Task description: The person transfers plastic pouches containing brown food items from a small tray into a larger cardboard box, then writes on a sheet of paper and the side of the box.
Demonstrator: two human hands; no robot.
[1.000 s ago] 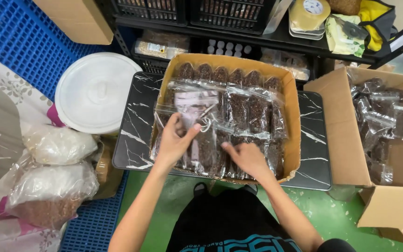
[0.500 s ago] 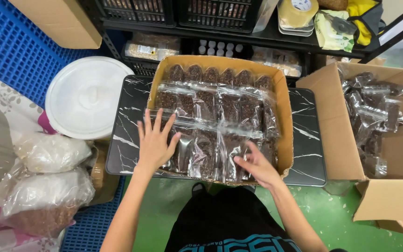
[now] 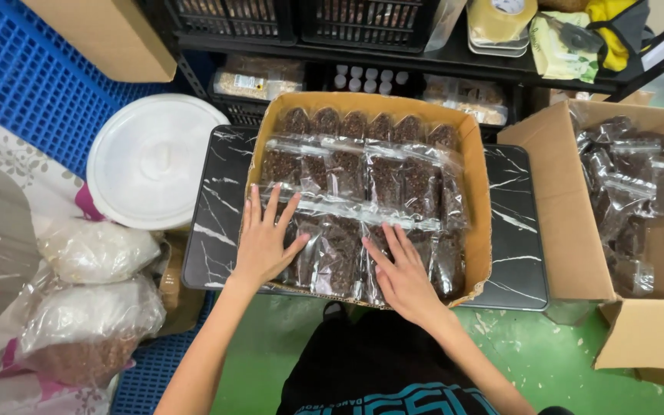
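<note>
- The left hand (image 3: 264, 244) lay flat, fingers spread, on the clear packets of dark brown grains (image 3: 347, 253) in the near row of the cardboard box (image 3: 476, 192); it gripped nothing.
- The right hand (image 3: 401, 274) pressed palm-down on the same row, just beside, also open and holding nothing.
- The box stood on a black marble-patterned table (image 3: 516, 230).
- A white round lid (image 3: 151, 160) lay left of the table.
- A second carton of packets (image 3: 632, 184) stood to the right.
</note>
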